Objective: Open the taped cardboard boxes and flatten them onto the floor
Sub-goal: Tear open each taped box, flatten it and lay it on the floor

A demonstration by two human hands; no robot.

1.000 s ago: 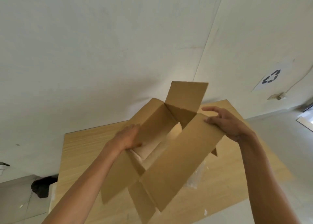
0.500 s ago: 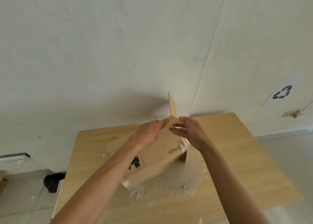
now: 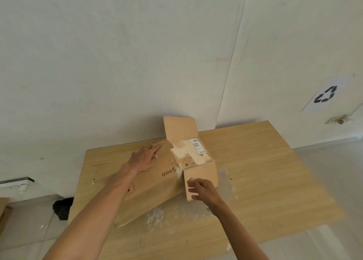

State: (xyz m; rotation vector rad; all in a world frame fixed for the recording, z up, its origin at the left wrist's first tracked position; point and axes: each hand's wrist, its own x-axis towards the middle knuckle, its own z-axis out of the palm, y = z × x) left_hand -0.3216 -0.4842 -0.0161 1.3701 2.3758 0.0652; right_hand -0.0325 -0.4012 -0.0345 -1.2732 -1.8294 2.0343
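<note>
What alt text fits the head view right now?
A person's left hand presses a collapsed cardboard box flat on a wooden table while the right hand grips its side flap. A rear flap stands upright near the white wall, where a recycling sign hangs at right.

Bright, diffuse illumination recorded; only faint, soft-edged shadows noted on the wall [image 3: 137,106]. Wide-angle distortion observed toward frame edges. Fine detail rendered slightly soft throughout.

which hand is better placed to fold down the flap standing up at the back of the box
Probably left. The left hand lies flat on the collapsed box, fingertips close to the upright flap. The right hand holds the near flap, farther away.
</note>
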